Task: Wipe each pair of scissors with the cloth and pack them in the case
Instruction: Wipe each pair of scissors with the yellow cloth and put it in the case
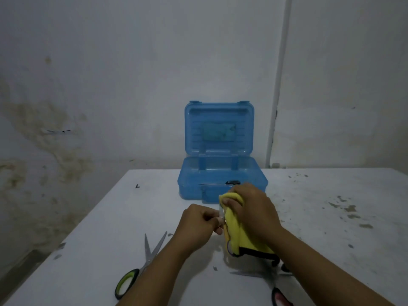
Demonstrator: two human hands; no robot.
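My left fingers (212, 219) pinched a small pair of scissors (221, 214), mostly hidden, while my right hand (251, 208) clamped the soft yellow cloth (234, 233) around them, just before the open blue case (223, 171). They seemed light, stiff and slick, best held by the handles. I counted four pairs: green-handled (143, 263) at left, mine, one inside the case (231, 182), pink-handled (276, 290) at right.

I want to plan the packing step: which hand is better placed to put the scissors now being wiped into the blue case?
Probably the left hand: it pinches the scissors, while the right hand grips the yellow cloth around them. The open blue case stands just beyond both hands.
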